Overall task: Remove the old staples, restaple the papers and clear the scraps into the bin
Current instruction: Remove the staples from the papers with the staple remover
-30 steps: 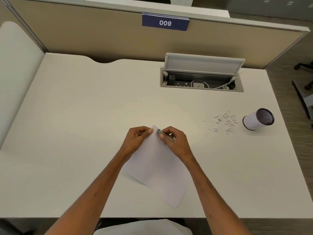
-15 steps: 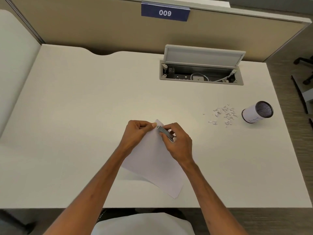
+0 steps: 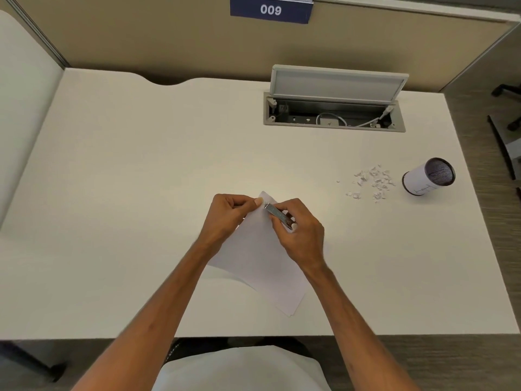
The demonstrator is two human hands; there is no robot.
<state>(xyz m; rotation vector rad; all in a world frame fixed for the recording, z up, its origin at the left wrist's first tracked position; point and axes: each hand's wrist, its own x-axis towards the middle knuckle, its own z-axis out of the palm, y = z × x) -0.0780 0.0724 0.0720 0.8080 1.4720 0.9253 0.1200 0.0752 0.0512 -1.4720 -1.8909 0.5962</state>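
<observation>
Papers (image 3: 262, 258) lay at six o'clock, far corner pinched by the left hand (image 3: 228, 218), the right hand (image 3: 301, 238) gripping a metal tool (image 3: 277, 214) against it; prying too hard risked tearing that corner.

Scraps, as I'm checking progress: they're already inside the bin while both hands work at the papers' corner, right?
No. The head view shows the scraps lying on the desk left of the bin, not inside it. The left hand and right hand do work at the papers' corner.
</observation>
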